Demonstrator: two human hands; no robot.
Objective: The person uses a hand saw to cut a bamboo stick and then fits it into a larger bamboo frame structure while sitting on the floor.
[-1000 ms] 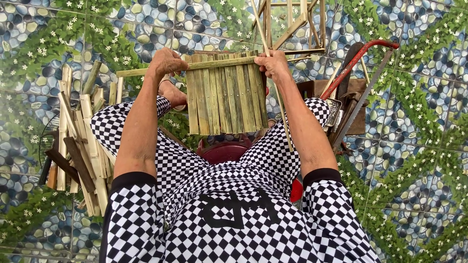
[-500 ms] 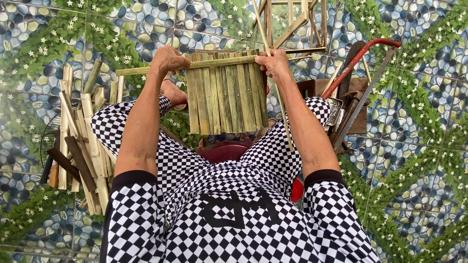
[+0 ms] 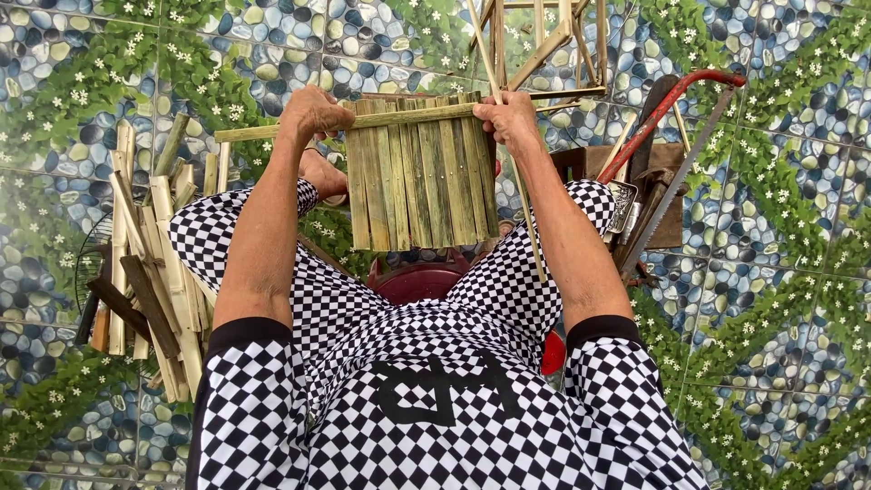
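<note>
While both hands grip it closed, left hand [image 3: 313, 111] and right hand [image 3: 508, 118] hold bamboo slat panel [image 3: 419, 177]; bamboo sticks [image 3: 150, 263] left of left hand.

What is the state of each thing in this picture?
Left hand: closed on the crossbar.
Right hand: closed on the crossbar.
Crossbar: level, held at the panel's top.
Bamboo panel: slats side by side, hanging upright.
Bamboo sticks: piled loose on floor.
Saw: leaning, untouched.
</note>
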